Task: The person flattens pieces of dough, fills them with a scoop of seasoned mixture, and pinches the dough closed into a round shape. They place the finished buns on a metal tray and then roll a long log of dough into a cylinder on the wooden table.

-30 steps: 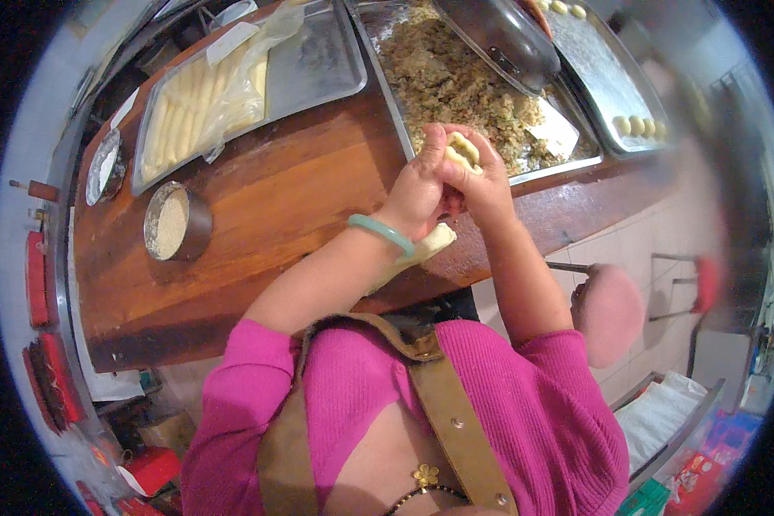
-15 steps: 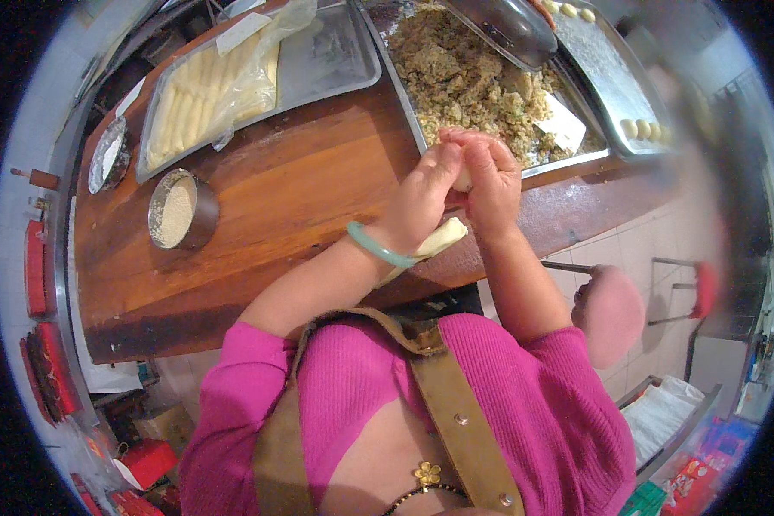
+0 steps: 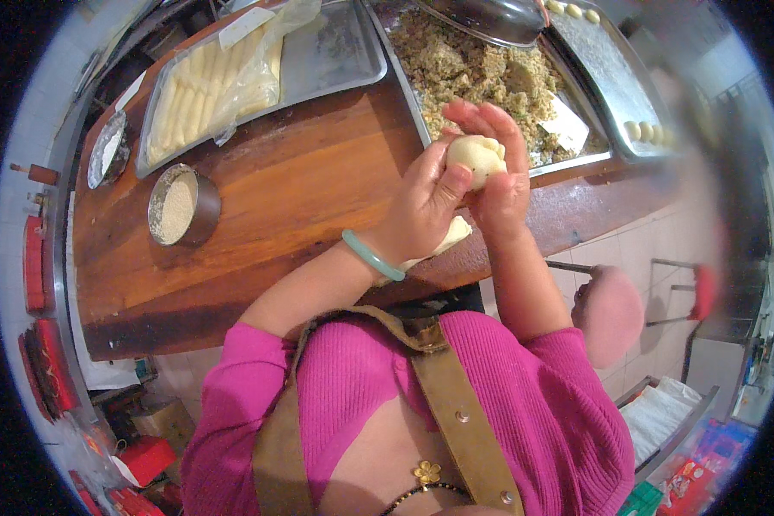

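Between my two hands is a pale, rounded dough ball (image 3: 477,156) with puckered folds. My left hand (image 3: 426,202) grips it, thumb lying on its lower front. My right hand (image 3: 507,202) cups it from the right, fingers curled up behind it. Beneath my left hand and wrist a length of pale dough (image 3: 450,235) rests on the wooden table (image 3: 301,181). Just beyond my hands is a metal tray (image 3: 576,163) of crumbly brown filling (image 3: 460,64), with a white scraper (image 3: 563,129) at its right.
Upper left: a tray (image 3: 344,73) of dough logs (image 3: 206,99) under plastic. Left: a round container (image 3: 198,211) of pale granules and a foil dish (image 3: 109,148). Upper right: a dark pan (image 3: 482,21) and a tray (image 3: 606,69) with several dough pieces (image 3: 645,132). A pink stool (image 3: 611,318) stands below right.
The dough has gone from a hollow, open shape, through being largely covered by my fingers, to a rounded ball in view. My right hand's fingers have lifted off its top.
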`<state>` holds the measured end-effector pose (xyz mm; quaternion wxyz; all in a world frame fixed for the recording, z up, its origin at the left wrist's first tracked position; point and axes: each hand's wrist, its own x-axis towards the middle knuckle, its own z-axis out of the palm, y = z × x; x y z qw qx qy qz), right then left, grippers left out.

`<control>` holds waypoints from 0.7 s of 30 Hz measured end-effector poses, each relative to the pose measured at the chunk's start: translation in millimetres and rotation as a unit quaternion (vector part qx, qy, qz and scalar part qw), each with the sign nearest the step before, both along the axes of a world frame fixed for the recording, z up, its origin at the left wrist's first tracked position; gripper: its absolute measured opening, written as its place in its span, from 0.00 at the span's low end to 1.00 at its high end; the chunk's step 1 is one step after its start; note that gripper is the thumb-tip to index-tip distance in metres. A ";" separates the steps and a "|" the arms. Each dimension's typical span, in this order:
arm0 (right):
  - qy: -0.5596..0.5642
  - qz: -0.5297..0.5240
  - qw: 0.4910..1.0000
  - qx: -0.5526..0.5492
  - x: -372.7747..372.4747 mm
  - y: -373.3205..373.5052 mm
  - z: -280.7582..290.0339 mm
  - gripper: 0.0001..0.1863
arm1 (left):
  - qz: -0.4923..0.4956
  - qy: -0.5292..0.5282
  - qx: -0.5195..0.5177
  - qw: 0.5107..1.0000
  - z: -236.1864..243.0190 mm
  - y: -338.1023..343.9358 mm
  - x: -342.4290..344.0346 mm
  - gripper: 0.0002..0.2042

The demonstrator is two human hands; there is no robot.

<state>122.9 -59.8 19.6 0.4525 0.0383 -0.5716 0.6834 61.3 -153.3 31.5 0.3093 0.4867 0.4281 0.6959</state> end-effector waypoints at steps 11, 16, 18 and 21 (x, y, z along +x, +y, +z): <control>0.045 0.062 0.992 -0.096 -0.9 -10.5 11.1 0.26 | 0.126 0.067 0.045 0.989 -8.3 3.2 7.6 0.23; 0.026 0.077 0.996 0.037 -0.5 1.7 1.2 0.21 | 0.052 0.133 -0.002 0.990 6.4 -4.1 -7.6 0.26; 0.043 0.059 0.997 -0.009 -0.4 -0.5 4.5 0.15 | 0.119 0.181 0.023 0.976 5.3 -3.3 -1.8 0.27; 0.026 0.029 0.999 -0.006 0.5 -4.1 8.8 0.23 | 0.193 0.220 0.061 0.954 -2.4 0.0 4.3 0.27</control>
